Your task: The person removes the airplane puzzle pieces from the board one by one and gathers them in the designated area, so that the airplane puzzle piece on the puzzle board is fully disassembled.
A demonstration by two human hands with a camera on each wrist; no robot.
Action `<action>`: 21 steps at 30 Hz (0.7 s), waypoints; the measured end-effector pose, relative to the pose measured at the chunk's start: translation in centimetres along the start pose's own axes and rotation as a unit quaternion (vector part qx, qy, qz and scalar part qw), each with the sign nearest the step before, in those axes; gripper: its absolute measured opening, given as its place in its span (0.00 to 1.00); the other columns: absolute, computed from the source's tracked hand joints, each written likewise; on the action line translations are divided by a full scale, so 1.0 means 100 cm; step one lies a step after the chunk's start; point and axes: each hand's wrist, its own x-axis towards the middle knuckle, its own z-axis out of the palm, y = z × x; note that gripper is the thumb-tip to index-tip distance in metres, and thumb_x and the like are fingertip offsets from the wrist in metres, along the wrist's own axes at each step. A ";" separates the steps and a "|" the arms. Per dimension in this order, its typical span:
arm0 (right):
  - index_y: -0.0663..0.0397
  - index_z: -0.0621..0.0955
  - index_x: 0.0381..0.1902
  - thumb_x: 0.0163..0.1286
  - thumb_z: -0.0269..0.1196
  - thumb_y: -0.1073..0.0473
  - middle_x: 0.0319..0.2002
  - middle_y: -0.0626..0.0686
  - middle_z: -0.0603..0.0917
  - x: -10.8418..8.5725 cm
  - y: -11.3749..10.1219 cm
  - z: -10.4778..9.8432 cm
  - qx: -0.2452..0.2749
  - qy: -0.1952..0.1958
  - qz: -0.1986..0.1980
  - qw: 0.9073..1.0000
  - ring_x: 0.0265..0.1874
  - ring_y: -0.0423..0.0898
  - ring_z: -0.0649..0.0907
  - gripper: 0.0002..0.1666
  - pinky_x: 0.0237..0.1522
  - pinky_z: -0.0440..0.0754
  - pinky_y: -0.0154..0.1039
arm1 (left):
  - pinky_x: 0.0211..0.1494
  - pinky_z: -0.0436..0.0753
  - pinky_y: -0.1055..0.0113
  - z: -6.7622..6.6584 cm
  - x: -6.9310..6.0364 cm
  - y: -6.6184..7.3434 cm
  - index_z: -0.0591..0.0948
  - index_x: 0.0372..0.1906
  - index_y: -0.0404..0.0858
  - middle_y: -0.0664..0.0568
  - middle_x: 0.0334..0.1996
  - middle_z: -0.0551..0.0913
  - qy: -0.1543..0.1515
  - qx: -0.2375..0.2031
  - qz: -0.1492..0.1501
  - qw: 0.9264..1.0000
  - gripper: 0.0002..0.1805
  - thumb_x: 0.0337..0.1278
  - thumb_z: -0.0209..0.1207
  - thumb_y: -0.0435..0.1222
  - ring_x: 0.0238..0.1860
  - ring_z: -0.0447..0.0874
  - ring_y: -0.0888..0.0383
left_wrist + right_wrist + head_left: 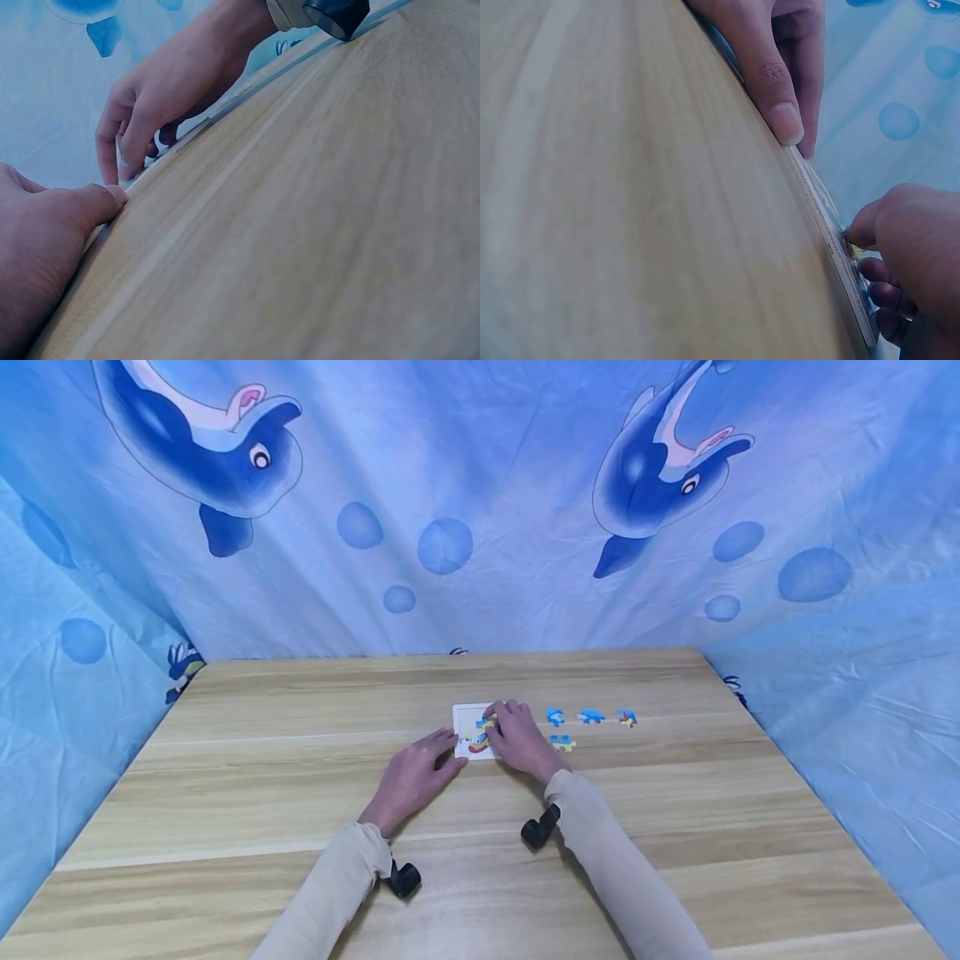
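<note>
A white-framed jigsaw puzzle board point(465, 710) lies flat on the table, with a few colourful pieces set in it. My left hand point(415, 774) rests at its near left corner, thumb on the front edge and fingers along the left side. Those fingers are fairly straight. Over the board's right part, my right hand point(519, 739) has its fingers bent down and holds a blue and yellow puzzle piece point(491, 727), partly hidden under the fingers. In the right wrist view the right thumb point(862, 231) meets a yellowish bit low over the board.
Several loose puzzle pieces lie right of the board: a blue one point(555, 717), another blue one point(591, 716), a red, blue and yellow one point(627, 717), and a blue and yellow one point(562, 742). A blue dolphin-print curtain point(510, 593) surrounds the wooden table point(480, 893).
</note>
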 end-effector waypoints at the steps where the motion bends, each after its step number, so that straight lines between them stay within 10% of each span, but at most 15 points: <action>1: 0.54 0.75 0.54 0.72 0.56 0.57 0.40 0.50 0.74 0.000 0.000 0.000 0.001 -0.001 0.001 1.000 0.45 0.49 0.70 0.15 0.45 0.74 0.41 | 0.58 0.78 0.51 0.000 0.000 0.000 0.81 0.57 0.40 0.45 0.59 0.78 -0.001 0.000 0.000 1.000 0.25 0.60 0.61 0.51 0.60 0.77 0.48; 21: 0.52 0.74 0.55 0.72 0.57 0.59 0.33 0.45 0.75 -0.003 -0.001 -0.002 0.054 0.017 -0.015 0.998 0.39 0.46 0.71 0.15 0.47 0.69 0.44 | 0.59 0.78 0.52 0.002 0.000 0.000 0.81 0.56 0.40 0.45 0.59 0.78 -0.001 0.003 -0.001 1.000 0.24 0.61 0.61 0.51 0.60 0.77 0.48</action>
